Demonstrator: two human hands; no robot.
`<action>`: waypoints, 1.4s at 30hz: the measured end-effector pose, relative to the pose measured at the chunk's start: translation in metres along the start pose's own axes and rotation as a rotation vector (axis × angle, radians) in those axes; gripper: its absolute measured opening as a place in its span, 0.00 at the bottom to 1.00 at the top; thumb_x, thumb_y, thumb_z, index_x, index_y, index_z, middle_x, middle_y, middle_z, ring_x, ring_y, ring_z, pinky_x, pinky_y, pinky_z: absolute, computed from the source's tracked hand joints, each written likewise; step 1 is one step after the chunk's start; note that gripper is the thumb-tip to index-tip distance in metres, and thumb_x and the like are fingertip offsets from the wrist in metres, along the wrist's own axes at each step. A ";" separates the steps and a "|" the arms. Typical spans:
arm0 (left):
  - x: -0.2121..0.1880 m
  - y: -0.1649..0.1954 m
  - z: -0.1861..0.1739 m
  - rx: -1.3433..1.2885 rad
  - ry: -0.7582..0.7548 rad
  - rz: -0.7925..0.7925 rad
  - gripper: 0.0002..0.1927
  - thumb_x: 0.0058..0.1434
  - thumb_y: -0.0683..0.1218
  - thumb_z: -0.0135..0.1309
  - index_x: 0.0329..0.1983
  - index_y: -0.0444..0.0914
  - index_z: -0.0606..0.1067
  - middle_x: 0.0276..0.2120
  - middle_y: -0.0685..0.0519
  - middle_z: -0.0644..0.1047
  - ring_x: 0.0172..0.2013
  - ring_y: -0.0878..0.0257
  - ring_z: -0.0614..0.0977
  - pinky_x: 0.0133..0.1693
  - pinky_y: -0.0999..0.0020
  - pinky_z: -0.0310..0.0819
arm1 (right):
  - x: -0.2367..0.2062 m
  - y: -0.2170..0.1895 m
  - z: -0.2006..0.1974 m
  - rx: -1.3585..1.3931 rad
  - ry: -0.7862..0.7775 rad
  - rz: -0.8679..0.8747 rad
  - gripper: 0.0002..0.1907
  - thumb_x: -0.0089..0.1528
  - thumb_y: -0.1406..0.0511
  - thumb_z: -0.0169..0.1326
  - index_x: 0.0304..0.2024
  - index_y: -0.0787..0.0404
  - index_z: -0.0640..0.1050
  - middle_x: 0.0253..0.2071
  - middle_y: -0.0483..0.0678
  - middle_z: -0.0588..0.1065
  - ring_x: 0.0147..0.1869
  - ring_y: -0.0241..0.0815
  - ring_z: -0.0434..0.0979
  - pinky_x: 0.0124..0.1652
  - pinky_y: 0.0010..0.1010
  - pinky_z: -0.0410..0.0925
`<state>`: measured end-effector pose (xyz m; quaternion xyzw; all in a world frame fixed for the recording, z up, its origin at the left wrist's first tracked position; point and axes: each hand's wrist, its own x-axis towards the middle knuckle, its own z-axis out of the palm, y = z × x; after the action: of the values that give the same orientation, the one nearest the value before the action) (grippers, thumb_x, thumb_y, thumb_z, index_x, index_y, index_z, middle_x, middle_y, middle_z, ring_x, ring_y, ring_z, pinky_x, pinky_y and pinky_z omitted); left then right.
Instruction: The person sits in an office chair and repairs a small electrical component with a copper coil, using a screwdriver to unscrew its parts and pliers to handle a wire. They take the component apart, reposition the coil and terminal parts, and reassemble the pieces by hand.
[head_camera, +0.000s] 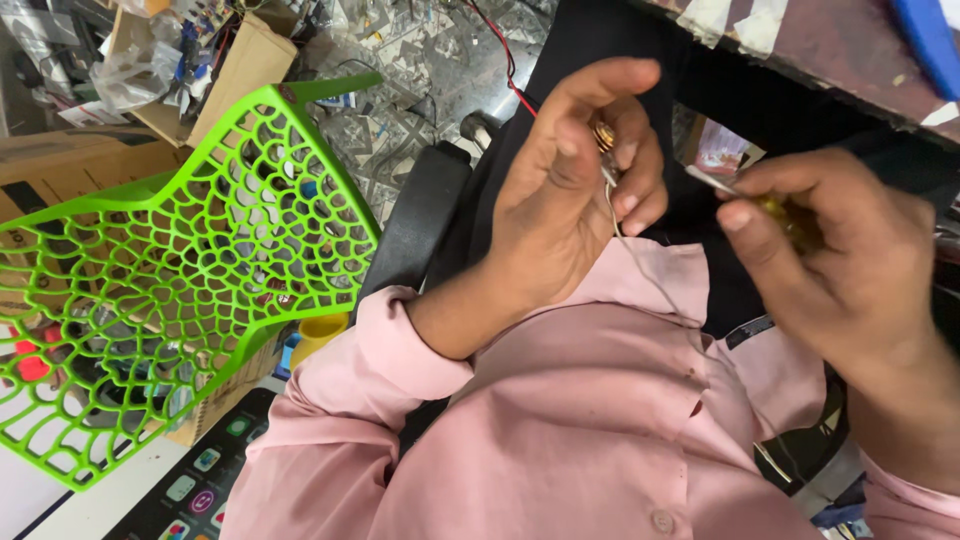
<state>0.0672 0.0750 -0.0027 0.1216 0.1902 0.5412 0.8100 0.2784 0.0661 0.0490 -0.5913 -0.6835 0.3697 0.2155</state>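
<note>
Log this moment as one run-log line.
left hand: pinches small coppery part, thin wire trailing | right hand: grips yellow-handled tool, tip toward part | beside: green lattice chair

small coil (604, 135) mostly hidden, tool (772, 208) handle covered

At frame centre, the left hand (565, 190) pinches a small round coppery coil (604, 135) trailing a thin pale wire (650, 280). The right hand (830, 260) grips a yellow-handled metal tool (745, 195) just beside it. A green plastic lattice chair (170, 270) fills the left.

Green lattice chair (150, 270), cardboard boxes (240, 70), a phone (195, 490) below
</note>
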 end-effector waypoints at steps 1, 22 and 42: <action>0.000 0.000 -0.001 0.027 -0.012 0.013 0.23 0.77 0.54 0.51 0.67 0.36 0.66 0.37 0.54 0.65 0.34 0.67 0.69 0.37 0.71 0.67 | 0.001 -0.002 -0.002 0.030 0.004 0.017 0.10 0.66 0.71 0.61 0.47 0.71 0.77 0.32 0.49 0.76 0.26 0.31 0.70 0.27 0.22 0.62; -0.017 0.000 0.010 0.544 -0.299 0.354 0.25 0.59 0.36 0.67 0.48 0.39 0.62 0.44 0.35 0.80 0.39 0.50 0.88 0.39 0.64 0.88 | -0.032 -0.048 -0.054 -0.049 -0.211 -0.031 0.16 0.62 0.69 0.60 0.52 0.68 0.79 0.34 0.52 0.80 0.35 0.39 0.80 0.33 0.25 0.69; -0.047 0.120 0.128 0.203 -1.083 0.343 0.10 0.68 0.40 0.60 0.49 0.42 0.72 0.46 0.47 0.80 0.44 0.53 0.85 0.45 0.62 0.81 | -0.240 0.059 -0.074 0.355 0.668 0.474 0.16 0.67 0.66 0.52 0.56 0.65 0.75 0.41 0.51 0.78 0.37 0.38 0.78 0.35 0.26 0.71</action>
<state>0.0078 0.0789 0.1692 0.4877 -0.2231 0.5043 0.6768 0.4211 -0.1464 0.0853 -0.7724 -0.3479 0.3094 0.4320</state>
